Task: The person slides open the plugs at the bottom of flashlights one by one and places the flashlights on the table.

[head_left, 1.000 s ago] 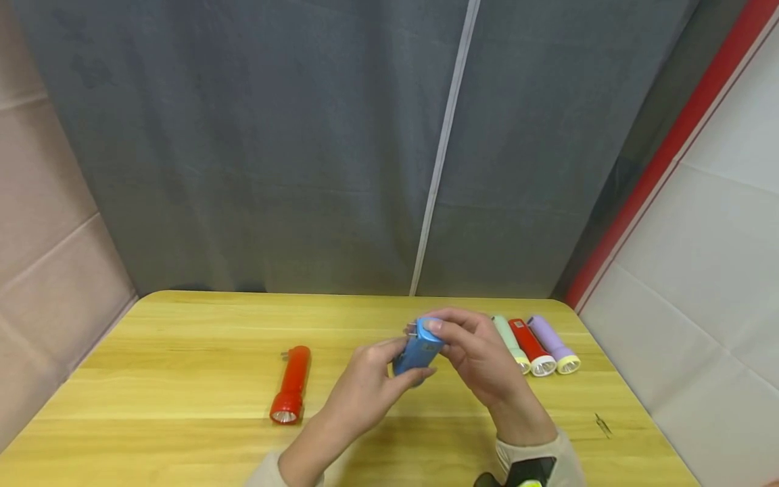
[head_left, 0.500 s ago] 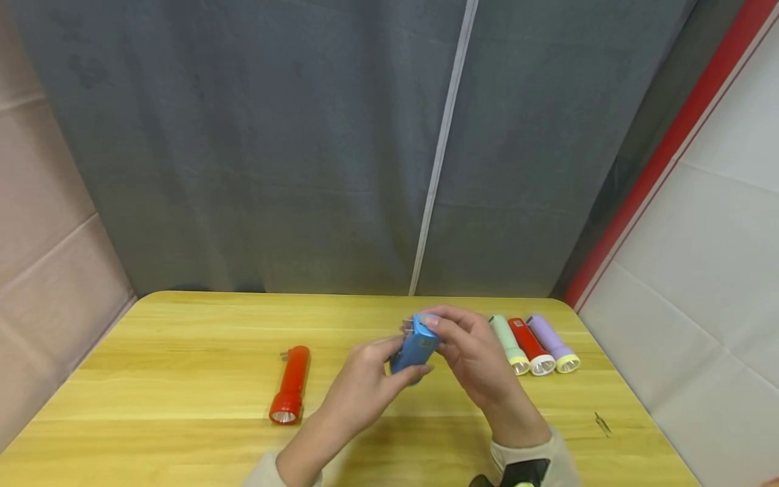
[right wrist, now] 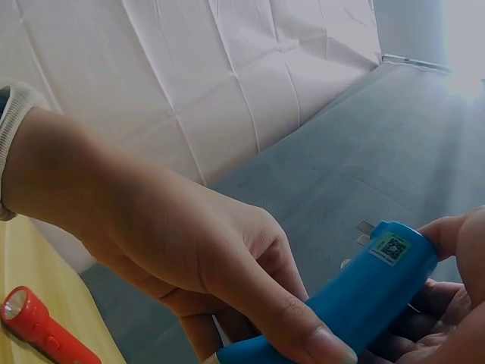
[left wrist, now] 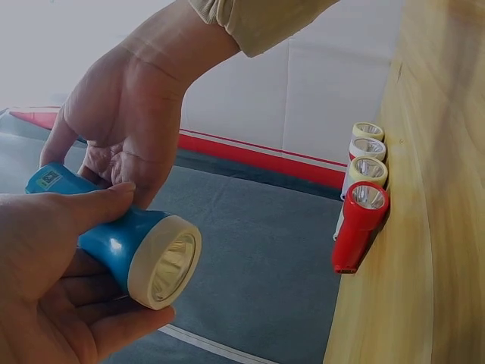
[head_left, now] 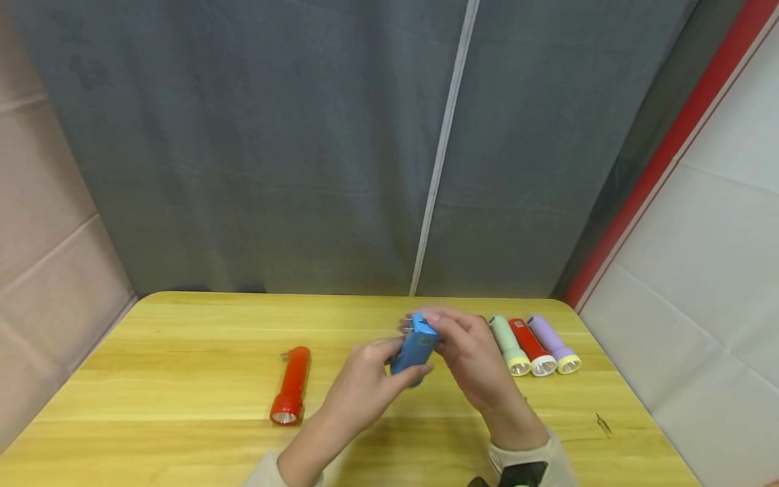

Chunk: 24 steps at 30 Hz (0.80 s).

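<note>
A blue flashlight (head_left: 416, 345) is held above the table, its tail end up. My left hand (head_left: 365, 385) grips its body, thumb along one side and fingers underneath. The pale-rimmed lens (left wrist: 168, 265) shows in the left wrist view, turned away from the tail. Two metal plug prongs (right wrist: 365, 232) stick out near the tail, beside a label (right wrist: 391, 248). My right hand (head_left: 477, 365) pinches the tail end, thumb at its edge and the other fingers partly hidden behind.
A red flashlight (head_left: 292, 389) lies on the table at the left, prongs out. At the right, a mint flashlight (head_left: 508, 343), a red-and-white one (head_left: 532, 346) and a purple one (head_left: 552, 343) lie side by side. A grey curtain (head_left: 274, 169) hangs behind the table (head_left: 182, 352).
The blue flashlight and both hands have shifted slightly left. My right thumb has slid back over the tail end toward its far edge, showing more of it. The other flashlights stay put.
</note>
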Each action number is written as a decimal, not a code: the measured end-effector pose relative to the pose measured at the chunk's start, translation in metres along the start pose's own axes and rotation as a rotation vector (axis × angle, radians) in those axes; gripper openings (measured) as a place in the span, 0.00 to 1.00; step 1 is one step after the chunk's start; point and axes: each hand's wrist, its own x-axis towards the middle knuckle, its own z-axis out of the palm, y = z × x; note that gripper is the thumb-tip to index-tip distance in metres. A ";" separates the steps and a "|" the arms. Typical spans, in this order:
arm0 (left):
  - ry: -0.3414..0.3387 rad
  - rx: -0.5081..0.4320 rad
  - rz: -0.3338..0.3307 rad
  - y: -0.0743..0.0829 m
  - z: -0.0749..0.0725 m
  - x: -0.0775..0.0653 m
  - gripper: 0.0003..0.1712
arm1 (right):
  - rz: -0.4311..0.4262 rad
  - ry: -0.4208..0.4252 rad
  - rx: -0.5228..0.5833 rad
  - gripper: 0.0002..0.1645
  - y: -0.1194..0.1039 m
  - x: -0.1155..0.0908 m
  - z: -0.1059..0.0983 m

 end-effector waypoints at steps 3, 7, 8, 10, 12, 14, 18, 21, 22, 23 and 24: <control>-0.009 -0.011 -0.007 0.001 0.000 0.000 0.19 | 0.007 0.014 0.012 0.15 0.000 0.000 0.000; -0.023 -0.028 -0.018 0.001 0.001 0.000 0.19 | 0.026 0.036 0.019 0.15 0.000 0.000 0.001; -0.026 -0.033 -0.021 0.001 0.001 0.000 0.20 | 0.032 0.040 0.017 0.16 0.000 0.000 0.001; -0.030 -0.040 -0.024 0.002 0.002 -0.001 0.20 | 0.043 0.050 0.015 0.16 0.000 0.000 0.001; -0.032 -0.049 -0.024 0.002 0.002 -0.001 0.21 | 0.052 0.056 0.014 0.15 0.000 0.000 0.001; -0.033 -0.059 -0.020 0.002 0.003 -0.001 0.21 | 0.057 0.057 0.015 0.15 0.000 0.000 0.001; -0.033 -0.078 -0.023 0.002 0.003 -0.001 0.20 | 0.055 0.053 0.016 0.16 0.000 -0.001 0.001; -0.032 -0.086 -0.029 0.002 0.003 -0.001 0.19 | 0.059 0.062 0.018 0.16 0.000 0.000 0.002; -0.030 -0.086 -0.030 0.003 0.003 -0.001 0.18 | 0.062 0.067 0.019 0.16 0.000 0.000 0.002; -0.031 -0.086 -0.030 0.003 0.003 -0.001 0.18 | 0.064 0.071 0.021 0.16 -0.001 0.000 0.003; -0.030 -0.086 -0.029 0.003 0.003 -0.002 0.17 | 0.067 0.077 0.021 0.16 -0.001 0.000 0.003</control>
